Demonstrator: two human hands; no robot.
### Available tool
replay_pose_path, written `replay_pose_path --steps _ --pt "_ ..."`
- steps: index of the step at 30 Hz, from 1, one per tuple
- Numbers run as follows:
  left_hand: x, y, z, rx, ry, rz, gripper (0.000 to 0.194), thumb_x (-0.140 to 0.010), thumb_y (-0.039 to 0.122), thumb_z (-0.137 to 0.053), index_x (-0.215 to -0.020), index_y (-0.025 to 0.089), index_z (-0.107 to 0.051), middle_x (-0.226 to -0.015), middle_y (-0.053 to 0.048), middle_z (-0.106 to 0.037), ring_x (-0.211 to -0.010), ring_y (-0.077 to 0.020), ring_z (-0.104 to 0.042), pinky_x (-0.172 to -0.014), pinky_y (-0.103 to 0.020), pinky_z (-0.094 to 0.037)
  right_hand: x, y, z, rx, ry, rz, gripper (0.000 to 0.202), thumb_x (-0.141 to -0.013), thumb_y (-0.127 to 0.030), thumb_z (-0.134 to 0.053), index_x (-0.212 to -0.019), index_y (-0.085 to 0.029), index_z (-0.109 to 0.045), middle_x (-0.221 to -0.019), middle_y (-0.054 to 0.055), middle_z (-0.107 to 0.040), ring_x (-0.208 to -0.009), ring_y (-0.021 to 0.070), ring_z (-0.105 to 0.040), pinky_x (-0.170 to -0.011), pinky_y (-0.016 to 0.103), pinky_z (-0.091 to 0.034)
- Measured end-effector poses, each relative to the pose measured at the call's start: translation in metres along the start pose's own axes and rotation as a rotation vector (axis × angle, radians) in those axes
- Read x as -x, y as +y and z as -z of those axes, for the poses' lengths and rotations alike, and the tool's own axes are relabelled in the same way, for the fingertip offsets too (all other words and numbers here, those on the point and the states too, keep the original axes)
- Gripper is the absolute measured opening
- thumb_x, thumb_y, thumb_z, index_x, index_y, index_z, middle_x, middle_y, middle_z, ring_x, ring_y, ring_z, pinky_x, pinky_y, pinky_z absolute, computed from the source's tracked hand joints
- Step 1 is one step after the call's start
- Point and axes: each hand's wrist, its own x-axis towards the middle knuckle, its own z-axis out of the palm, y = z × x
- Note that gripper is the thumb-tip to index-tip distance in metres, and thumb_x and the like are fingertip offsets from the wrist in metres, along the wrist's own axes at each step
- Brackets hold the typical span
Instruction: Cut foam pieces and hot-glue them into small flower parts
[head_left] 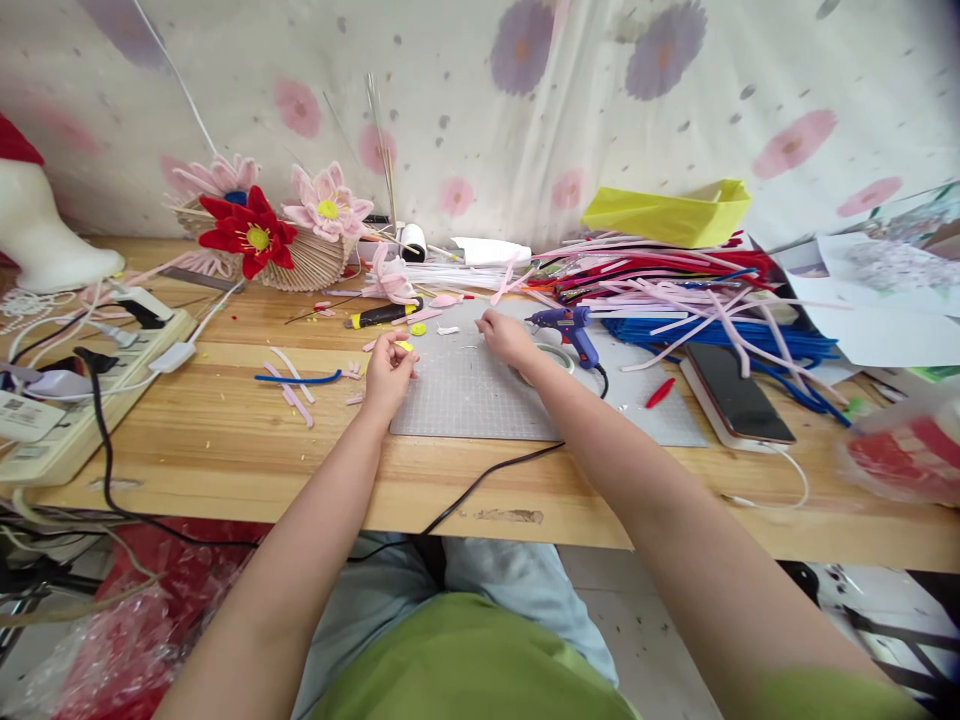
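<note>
My left hand (389, 378) is over the left edge of the grey cutting mat (465, 410), its fingers curled around a small yellow piece (406, 346). Just beyond it lies a yellow disc (418, 329). My right hand (507, 338) is closed in a pinch above the mat; whatever its fingertips hold is too small to make out. A pink pipe-cleaner piece (507, 284) lies just beyond those fingertips. To the right of this hand rests a blue glue gun (568, 330). A roll of pale wire (551, 362) is partly hidden beneath my right wrist.
Pipe-cleaner bundles (675, 300) fill the back right, near a phone (739, 393). Fuzzy flowers (255, 236) stand at the back left, beside a power strip (97, 400). A utility knife (381, 315) lies behind my left hand. A black cable (487, 478) crosses the front edge.
</note>
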Motion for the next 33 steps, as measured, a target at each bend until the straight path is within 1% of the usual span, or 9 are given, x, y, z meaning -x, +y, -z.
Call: replay_pose_path --steps 2,5,8,14,18,23,27,30,33 --pt "0.003 0.001 -0.001 -0.09 -0.049 -0.026 0.029 -0.071 0.023 -0.062 -0.098 0.021 -0.052 -0.062 0.007 -0.051 -0.052 -0.0086 -0.05 -0.053 -0.022 -0.043 0.011 -0.001 0.0 -0.229 0.0 0.034 0.019 -0.088 -0.028 -0.042 -0.085 -0.017 -0.057 -0.077 0.005 -0.065 -0.072 0.0149 -0.056 -0.068 0.026 -0.04" --pt "0.008 0.007 -0.004 -0.248 -0.116 -0.082 0.035 -0.068 0.024 -0.068 -0.101 0.023 -0.056 -0.062 0.006 -0.054 -0.058 -0.0096 -0.053 -0.06 -0.023 -0.043 0.032 -0.004 -0.006 -0.598 -0.139 0.092 0.014 -0.081 -0.029 -0.048 -0.084 -0.018 -0.055 -0.072 -0.001 -0.06 -0.058 0.0095 -0.049 -0.058 0.023 -0.039" --pt "0.013 0.015 -0.008 -0.312 -0.156 -0.094 0.031 -0.069 0.022 -0.067 -0.1 0.023 -0.061 -0.068 0.004 -0.061 -0.064 -0.0112 -0.057 -0.063 -0.024 -0.045 0.049 -0.008 -0.013 -0.752 -0.221 0.139 0.015 -0.078 -0.029 -0.051 -0.085 -0.017 -0.056 -0.073 -0.001 -0.059 -0.055 0.0081 -0.047 -0.055 0.022 -0.04" --pt "0.017 0.022 -0.01 -0.337 -0.227 -0.103 0.032 -0.069 0.019 -0.069 -0.099 0.023 -0.059 -0.072 0.003 -0.065 -0.067 -0.0113 -0.06 -0.068 -0.025 -0.047 0.054 -0.015 -0.02 -0.667 -0.182 0.227 0.018 -0.078 -0.03 -0.051 -0.085 -0.017 -0.062 -0.076 0.001 -0.063 -0.063 0.0095 -0.05 -0.065 0.024 -0.041" --pt "0.017 0.02 -0.009 -0.381 -0.257 -0.152 0.039 -0.069 0.021 -0.07 -0.104 0.024 -0.054 -0.072 0.005 -0.063 -0.067 -0.0108 -0.06 -0.07 -0.025 -0.047 0.054 -0.016 -0.022 -0.675 -0.249 0.319 0.021 -0.079 -0.033 -0.053 -0.085 -0.016 -0.065 -0.077 0.001 -0.063 -0.066 0.0106 -0.052 -0.069 0.025 -0.042" --pt "0.015 0.018 -0.007 -0.422 -0.274 -0.172 0.041 -0.071 0.019 -0.067 -0.108 0.023 -0.051 -0.074 0.004 -0.064 -0.069 -0.0102 -0.06 -0.071 -0.024 -0.048 0.054 -0.012 -0.023 -0.707 -0.316 0.32 0.021 -0.08 -0.033 -0.053 -0.082 -0.016 -0.064 -0.074 0.0 -0.063 -0.065 0.0107 -0.053 -0.068 0.025 -0.043" --pt "0.015 0.017 -0.008 -0.47 -0.283 -0.181 0.04 -0.073 0.02 -0.066 -0.11 0.023 -0.05 -0.076 0.004 -0.064 -0.07 -0.0098 -0.06 -0.072 -0.024 -0.049 0.055 -0.014 -0.02 -0.557 -0.238 0.351 0.015 -0.08 -0.026 -0.052 -0.081 -0.016 -0.064 -0.07 0.0 -0.062 -0.064 0.0106 -0.052 -0.067 0.024 -0.04" --pt "0.016 0.017 -0.009 -0.49 -0.281 -0.168 0.04 -0.074 0.02 -0.065 -0.11 0.024 -0.05 -0.076 0.004 -0.064 -0.07 -0.0098 -0.06 -0.072 -0.024 -0.049 0.057 -0.017 -0.017 -0.407 -0.154 0.398 0.014 -0.08 -0.019 -0.051 -0.08 -0.016 -0.064 -0.074 0.001 -0.063 -0.068 0.0111 -0.052 -0.068 0.024 -0.038" --pt "0.015 0.018 -0.009 -0.498 -0.275 -0.152 0.038 -0.074 0.02 -0.065 -0.11 0.024 -0.051 -0.076 0.004 -0.064 -0.069 -0.0101 -0.06 -0.072 -0.025 -0.05 0.058 -0.019 -0.017 -0.333 -0.129 0.413 0.014 -0.079 -0.018 -0.05 -0.081 -0.016 -0.063 -0.077 0.003 -0.063 -0.069 0.0115 -0.052 -0.069 0.024 -0.037"
